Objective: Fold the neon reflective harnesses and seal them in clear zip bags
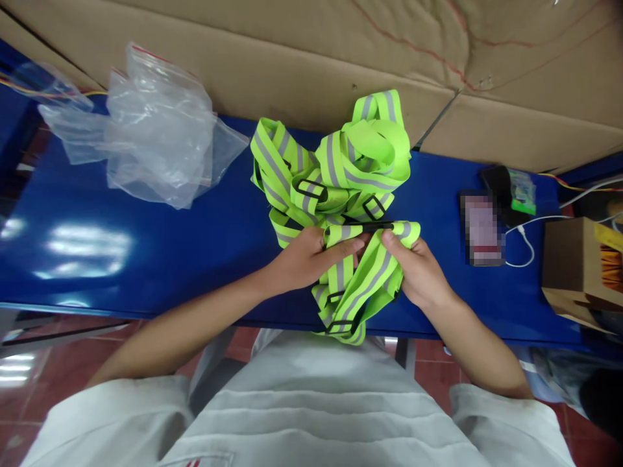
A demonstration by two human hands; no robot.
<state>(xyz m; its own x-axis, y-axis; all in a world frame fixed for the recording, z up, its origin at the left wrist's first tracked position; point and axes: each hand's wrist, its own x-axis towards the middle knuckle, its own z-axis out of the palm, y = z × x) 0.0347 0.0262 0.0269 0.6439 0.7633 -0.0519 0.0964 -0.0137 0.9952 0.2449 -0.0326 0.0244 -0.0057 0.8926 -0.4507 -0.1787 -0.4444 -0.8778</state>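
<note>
In the head view, my left hand (305, 261) and right hand (422, 274) are pinching a reflective strap (372, 279), fingers closed on it, nearer me than the strap pile (332, 162). This strap is looking only partly gathered; the pile's straps are lying loose, seemingly remaining.

Blue table (175, 253) beneath yellow-green straps (333, 159), plastic bags (156, 133) and phone (481, 230)

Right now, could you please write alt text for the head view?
A person's left hand and right hand hold a yellow-green reflective strap at a blue table. More straps lie behind, with clear plastic bags at left and a phone at right.
</note>
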